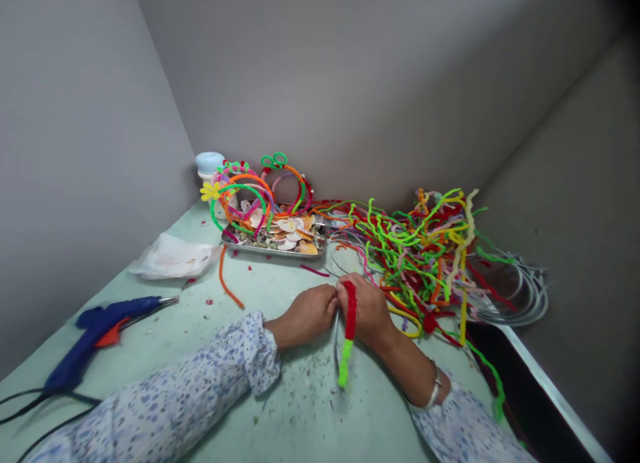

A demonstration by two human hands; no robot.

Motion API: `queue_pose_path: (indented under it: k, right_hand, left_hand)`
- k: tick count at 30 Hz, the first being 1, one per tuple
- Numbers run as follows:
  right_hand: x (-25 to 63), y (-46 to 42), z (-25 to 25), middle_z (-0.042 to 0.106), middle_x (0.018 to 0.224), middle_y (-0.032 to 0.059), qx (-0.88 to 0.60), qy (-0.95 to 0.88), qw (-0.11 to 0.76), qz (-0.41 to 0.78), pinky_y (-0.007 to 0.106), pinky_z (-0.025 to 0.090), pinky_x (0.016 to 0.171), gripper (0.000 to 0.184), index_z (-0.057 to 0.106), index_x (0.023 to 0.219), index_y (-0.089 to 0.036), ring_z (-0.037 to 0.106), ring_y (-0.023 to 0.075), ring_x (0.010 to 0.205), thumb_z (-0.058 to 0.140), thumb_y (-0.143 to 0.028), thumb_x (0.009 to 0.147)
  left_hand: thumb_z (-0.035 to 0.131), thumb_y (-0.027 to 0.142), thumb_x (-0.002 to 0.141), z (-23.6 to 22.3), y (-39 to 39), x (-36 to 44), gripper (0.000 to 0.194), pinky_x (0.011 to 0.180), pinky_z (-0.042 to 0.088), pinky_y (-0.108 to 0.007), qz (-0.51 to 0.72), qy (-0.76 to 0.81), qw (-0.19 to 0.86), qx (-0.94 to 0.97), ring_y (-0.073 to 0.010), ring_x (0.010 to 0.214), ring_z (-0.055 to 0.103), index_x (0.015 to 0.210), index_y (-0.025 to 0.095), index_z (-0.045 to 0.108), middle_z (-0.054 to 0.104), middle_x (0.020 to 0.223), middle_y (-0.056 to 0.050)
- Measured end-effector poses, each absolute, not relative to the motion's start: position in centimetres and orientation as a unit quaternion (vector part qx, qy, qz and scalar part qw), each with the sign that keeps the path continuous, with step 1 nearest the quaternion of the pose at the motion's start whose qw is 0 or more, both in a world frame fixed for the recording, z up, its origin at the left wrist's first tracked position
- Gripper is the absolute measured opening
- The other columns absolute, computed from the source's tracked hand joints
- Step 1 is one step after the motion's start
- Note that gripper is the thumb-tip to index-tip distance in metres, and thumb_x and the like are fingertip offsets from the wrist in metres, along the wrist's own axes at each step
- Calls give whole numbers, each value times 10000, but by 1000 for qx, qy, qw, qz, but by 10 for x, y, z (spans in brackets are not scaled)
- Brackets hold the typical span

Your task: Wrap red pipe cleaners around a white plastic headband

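Close together above the table, my two hands meet with fingers closed. My right hand [367, 311] grips a thin headband [351, 316] wrapped in fuzzy red pipe cleaner, with a bright green stretch at its lower end. A bare grey length of the band hangs down between the hands. My left hand [309, 315] is curled in a pinch against the right fingers, at the band's upper part; its fingertips are largely hidden. Just right of my right hand lies a large tangled heap of pipe cleaners [407, 249] in green, red, yellow and orange.
Behind the hands, a metal tray [270, 251] holds shells, and several finished headbands [245, 189] rest on it. A blue glue gun [107, 323] with its cord, a plastic bag [175, 257] and an orange pipe cleaner [227, 283] lie leftward. Coiled grey wire [520, 293] sits right.
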State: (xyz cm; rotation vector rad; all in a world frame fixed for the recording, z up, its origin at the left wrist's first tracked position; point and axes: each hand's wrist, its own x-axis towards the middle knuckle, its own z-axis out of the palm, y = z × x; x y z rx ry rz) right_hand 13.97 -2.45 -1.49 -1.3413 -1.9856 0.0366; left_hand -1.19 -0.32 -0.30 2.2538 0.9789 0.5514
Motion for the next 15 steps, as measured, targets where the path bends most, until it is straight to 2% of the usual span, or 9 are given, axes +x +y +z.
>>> queue_pose_path:
  k: [4, 9, 12, 15]
  right_hand:
    - [138, -22, -16, 597, 745, 38, -533, -716, 442, 88, 285, 440, 697, 185, 561, 818, -191, 571, 176, 723, 421, -269, 913]
    - [136, -20, -12, 528, 561, -22, -578, -582, 518, 243, 250, 413, 537, 283, 559, 737, -194, 503, 136, 526, 451, -395, 905]
    - [137, -19, -13, 463, 488, -49, -571, -526, 543, 320, 238, 364, 454, 334, 559, 735, -191, 437, 121, 448, 472, -478, 883]
    - [139, -17, -16, 461, 477, -53, -566, -496, 559, 349, 232, 351, 444, 366, 566, 738, -188, 420, 111, 433, 493, -523, 863]
  left_hand:
    - [365, 242, 885, -3, -1, -13, 223, 682, 375, -271, 224, 372, 331, 838, -154, 717, 498, 795, 160, 552, 596, 790, -45]
    - [383, 372, 895, -3, 7, -16, 319, 552, 308, -243, 258, 349, 522, 734, -110, 567, 379, 659, 171, 456, 430, 598, 28]
    - [401, 406, 887, -3, 10, -15, 356, 522, 284, -246, 283, 341, 590, 675, -101, 522, 365, 625, 169, 449, 430, 559, 27]
    - [427, 418, 871, -3, 10, -13, 350, 500, 270, -251, 289, 354, 626, 632, -101, 488, 373, 630, 169, 469, 440, 527, 23]
